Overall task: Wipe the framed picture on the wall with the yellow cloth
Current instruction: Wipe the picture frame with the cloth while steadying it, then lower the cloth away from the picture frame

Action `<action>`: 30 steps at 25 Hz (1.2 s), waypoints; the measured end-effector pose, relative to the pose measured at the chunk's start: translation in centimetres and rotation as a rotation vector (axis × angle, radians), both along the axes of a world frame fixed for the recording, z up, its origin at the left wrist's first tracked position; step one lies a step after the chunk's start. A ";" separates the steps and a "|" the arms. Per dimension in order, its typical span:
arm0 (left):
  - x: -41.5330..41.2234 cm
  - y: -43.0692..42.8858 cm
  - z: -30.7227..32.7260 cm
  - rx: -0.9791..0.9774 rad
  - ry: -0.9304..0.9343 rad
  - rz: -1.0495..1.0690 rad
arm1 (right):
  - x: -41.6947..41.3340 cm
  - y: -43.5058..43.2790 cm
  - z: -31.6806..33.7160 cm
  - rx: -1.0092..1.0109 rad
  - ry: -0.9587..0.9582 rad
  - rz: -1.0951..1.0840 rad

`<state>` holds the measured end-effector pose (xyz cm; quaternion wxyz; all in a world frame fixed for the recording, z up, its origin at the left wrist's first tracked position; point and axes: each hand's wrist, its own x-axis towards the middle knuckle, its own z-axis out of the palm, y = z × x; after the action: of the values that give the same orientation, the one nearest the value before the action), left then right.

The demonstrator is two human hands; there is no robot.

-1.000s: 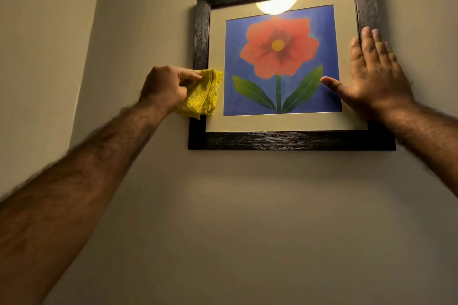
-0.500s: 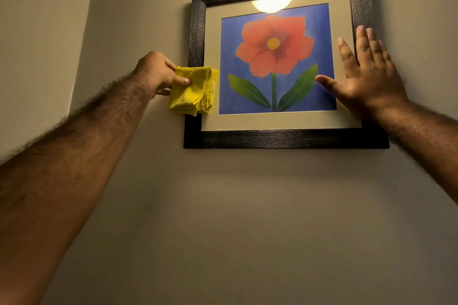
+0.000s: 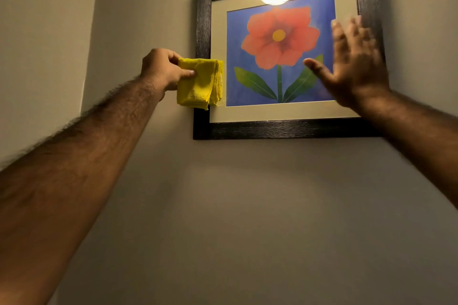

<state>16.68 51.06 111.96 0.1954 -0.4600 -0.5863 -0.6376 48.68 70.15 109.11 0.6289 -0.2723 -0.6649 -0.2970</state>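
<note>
Wiping framed picture (image 3: 280,129), left edge.
Left hand (image 3: 162,69) pinching folded yellow cloth (image 3: 200,84) against frame; right hand (image 3: 354,64) spread wide, blurred; no legible writing.

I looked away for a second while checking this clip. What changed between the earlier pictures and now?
The right hand, earlier spread flat on the right side of the black-framed flower picture, now appears blurred and shifted inward over the blue print. The left hand still grips the folded yellow cloth at the frame's left edge. The picture hangs as before.
</note>
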 end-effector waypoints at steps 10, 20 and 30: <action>-0.5 -4.7 -4.0 0.027 -0.099 -0.280 | -18.5 -11.7 -5.2 -0.636 -0.094 1.117; -11.5 -12.6 -14.7 -0.018 -0.390 -0.276 | -29.6 -14.4 -12.7 -1.129 -0.204 1.495; -24.6 -25.3 -41.7 -0.105 -0.797 0.027 | -49.2 -23.2 -39.4 -1.655 -0.524 1.555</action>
<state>-7.90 25.78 70.26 -0.0628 -0.1783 -0.6540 -0.7325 -0.54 46.91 69.69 0.1150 -0.0488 -0.7529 0.6462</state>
